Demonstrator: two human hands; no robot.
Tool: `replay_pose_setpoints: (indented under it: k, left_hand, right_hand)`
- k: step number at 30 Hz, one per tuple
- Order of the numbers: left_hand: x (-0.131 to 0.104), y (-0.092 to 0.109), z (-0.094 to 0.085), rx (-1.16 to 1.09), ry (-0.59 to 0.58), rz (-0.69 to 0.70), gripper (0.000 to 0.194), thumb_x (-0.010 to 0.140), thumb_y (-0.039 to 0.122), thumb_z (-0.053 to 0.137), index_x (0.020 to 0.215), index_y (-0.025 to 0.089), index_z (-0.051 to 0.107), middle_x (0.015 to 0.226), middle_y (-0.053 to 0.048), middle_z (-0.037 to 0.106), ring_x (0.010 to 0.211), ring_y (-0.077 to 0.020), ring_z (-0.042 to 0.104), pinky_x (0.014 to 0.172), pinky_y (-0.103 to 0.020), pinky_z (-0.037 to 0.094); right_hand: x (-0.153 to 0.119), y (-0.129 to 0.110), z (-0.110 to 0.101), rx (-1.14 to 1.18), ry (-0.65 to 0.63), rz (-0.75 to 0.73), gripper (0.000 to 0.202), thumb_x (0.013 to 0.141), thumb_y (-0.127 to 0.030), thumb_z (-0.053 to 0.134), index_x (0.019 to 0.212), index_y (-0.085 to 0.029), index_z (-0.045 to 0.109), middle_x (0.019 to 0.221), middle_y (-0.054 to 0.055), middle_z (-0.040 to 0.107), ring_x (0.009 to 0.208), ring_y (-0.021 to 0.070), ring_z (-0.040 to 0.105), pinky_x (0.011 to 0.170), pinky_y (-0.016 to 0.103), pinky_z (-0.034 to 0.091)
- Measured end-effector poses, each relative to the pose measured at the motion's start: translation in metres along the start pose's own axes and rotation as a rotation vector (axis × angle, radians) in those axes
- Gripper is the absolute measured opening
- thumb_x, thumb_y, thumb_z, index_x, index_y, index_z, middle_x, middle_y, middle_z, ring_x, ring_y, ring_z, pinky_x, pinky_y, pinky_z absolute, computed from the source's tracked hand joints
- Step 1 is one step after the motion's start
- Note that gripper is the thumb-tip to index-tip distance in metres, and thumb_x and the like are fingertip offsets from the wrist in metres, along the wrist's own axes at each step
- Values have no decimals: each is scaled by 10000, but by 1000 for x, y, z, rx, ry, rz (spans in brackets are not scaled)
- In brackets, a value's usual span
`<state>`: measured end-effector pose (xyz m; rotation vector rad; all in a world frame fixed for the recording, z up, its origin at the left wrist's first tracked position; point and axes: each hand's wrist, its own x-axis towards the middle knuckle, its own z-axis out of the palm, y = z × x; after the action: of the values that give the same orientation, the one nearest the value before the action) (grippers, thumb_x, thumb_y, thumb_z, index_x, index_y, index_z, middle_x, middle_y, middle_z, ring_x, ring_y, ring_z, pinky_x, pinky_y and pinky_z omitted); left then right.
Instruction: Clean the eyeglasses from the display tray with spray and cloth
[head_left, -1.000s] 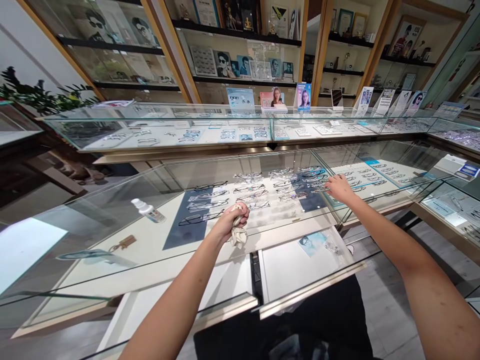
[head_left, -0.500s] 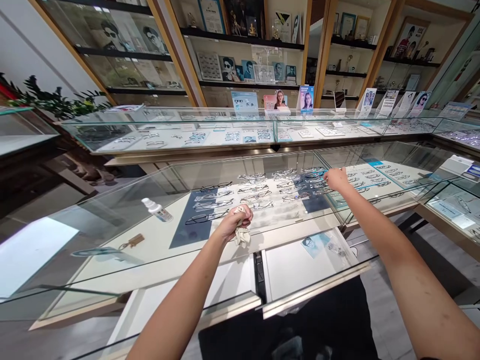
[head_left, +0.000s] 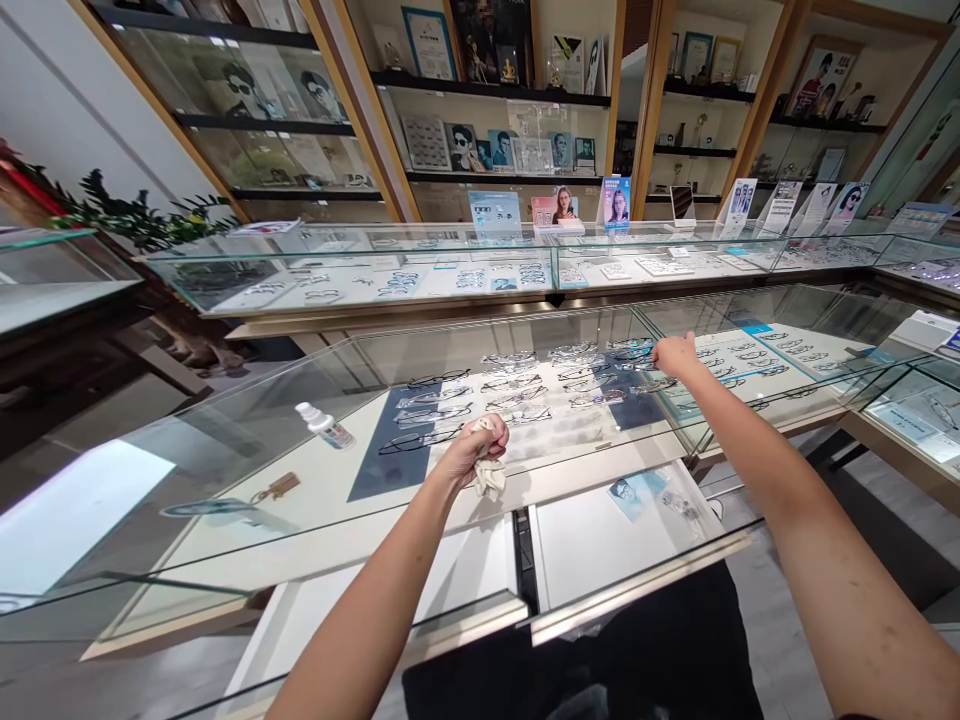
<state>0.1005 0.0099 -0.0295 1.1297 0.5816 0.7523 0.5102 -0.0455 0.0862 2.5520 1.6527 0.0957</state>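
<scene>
Got pulled-out drawers [head_left: 585, 550] nearest, right of and nearer than the spray bottle [head_left: 325, 426]: white, smooth, flat-bottomed. Just past them, right of bottle, see left hand [head_left: 480, 445] clenched round a cloth [head_left: 490, 477]: cream, crumpled, soft-looking, with a loose end below the fist. Hardly any change there over the last second. Have a pale table [head_left: 322, 482] under the bottle, with a matte dark blue sheet [head_left: 375, 475] just to its right. Farther right, count several rows of eyeglasses [head_left: 514, 382]: thin, mostly dark rims, clear lenses. Well right of and beyond the bottle, find right hand [head_left: 675, 355] at the rear right eyeglasses, with bent fingers; can't tell whether pinching a pair or only touching. Appears shifted slightly deeper versus a second ago, with no obvious change in the rows; means attention still at that rear corner, by my read. Beyond the bottle, note a glass display case [head_left: 420, 318] with wooden edging, then wood-framed shelves [head_left: 487, 88] with black boards.
</scene>
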Motion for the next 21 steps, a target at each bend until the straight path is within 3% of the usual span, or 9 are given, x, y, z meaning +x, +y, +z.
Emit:
replay_pose_setpoints:
  k: [2, 3, 7, 9, 10, 13, 17, 21]
  left_hand:
    - [-1, 1, 1, 11, -7, -3, 295, 620, 280, 786, 724, 188, 525, 618, 31, 517, 490, -63, 366, 464, -181, 211]
    - [-1, 1, 2, 16, -10, -5, 286, 618, 278, 776, 719, 190, 523, 611, 31, 514, 490, -66, 367, 465, -184, 213]
    - [-2, 4, 6, 39, -29, -18, 235, 605, 277, 722, 680, 200, 513, 554, 42, 472, 474, -77, 348, 465, -201, 233]
    - [-3, 5, 9, 53, -36, -27, 212, 608, 277, 704, 670, 202, 516, 532, 47, 457, 463, -79, 335, 460, -204, 223]
    - [-4, 6, 10, 59, -38, -29, 205, 612, 276, 701, 671, 203, 519, 529, 47, 456, 462, -79, 334, 458, -203, 216]
    - [-7, 8, 16, 72, -45, -30, 216, 621, 286, 709, 673, 206, 515, 538, 49, 453, 468, -79, 332, 458, -202, 208]
    - [-12, 9, 25, 96, -67, -20, 273, 615, 319, 760, 658, 201, 517, 557, 36, 490, 484, -73, 342, 482, -220, 255]
    - [-15, 8, 31, 120, -80, -15, 282, 587, 295, 792, 661, 196, 539, 560, 18, 537, 495, -85, 391, 498, -236, 263]
  right_hand:
    - [-9, 4, -16, 79, 79, 1, 126, 976, -200, 680, 1017, -181, 798, 1018, 117, 811, 1036, 280, 744, 1086, 520, 473]
    - [-15, 5, -24, 123, 121, -1, 174, 962, -165, 642, 995, -195, 811, 970, 114, 823, 1016, 288, 749, 1082, 513, 451]
    - [-52, -12, -36, 320, 246, -58, 355, 996, -244, 492, 1185, -224, 792, 915, 66, 851, 886, 264, 761, 922, 414, 515]
    - [-76, -33, -27, 439, 272, -133, 366, 998, -281, 471, 1198, -239, 774, 907, 36, 855, 814, 240, 762, 804, 360, 542]
    - [-87, -46, -20, 624, 310, -208, 329, 974, -279, 505, 1143, -225, 782, 893, 45, 852, 802, 247, 767, 773, 356, 548]
    - [-113, -85, 7, 938, 363, -423, 220, 952, -310, 573, 1000, -244, 777, 907, 39, 851, 836, 255, 791, 791, 361, 567]
    - [-126, -118, 40, 911, 477, -540, 217, 983, -290, 552, 1015, -247, 762, 976, 63, 855, 900, 274, 788, 944, 436, 535]
    - [-127, -129, 61, 918, 450, -614, 258, 981, -234, 515, 1056, -253, 761, 1020, 78, 852, 957, 293, 779, 928, 447, 522]
